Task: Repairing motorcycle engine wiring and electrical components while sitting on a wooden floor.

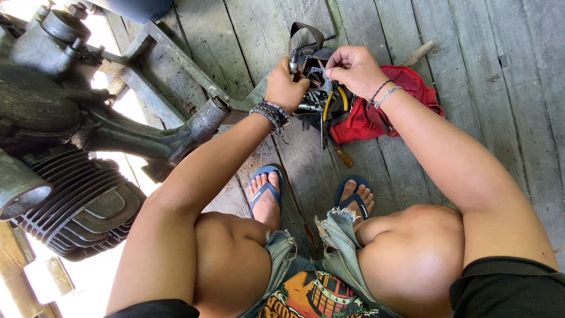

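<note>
My left hand [284, 88] is closed around a metal tool handle [293, 61] that sticks up from its fist. My right hand [352, 69] pinches a small metal piece [318, 72] just right of that fist. Both hands hover over an open dark tool bag [307, 41] lying on the wooden floor. Pliers with yellow grips [333, 100] and other metal tools poke out of the bag below my hands. A red cloth [393, 109] lies under my right wrist.
A grey motorcycle engine with cooling fins [76, 200] and a metal frame tube [170, 132] fill the left side. A wooden handle [419, 53] lies past the red cloth. My feet in blue sandals [266, 191] rest on the plank floor [488, 88].
</note>
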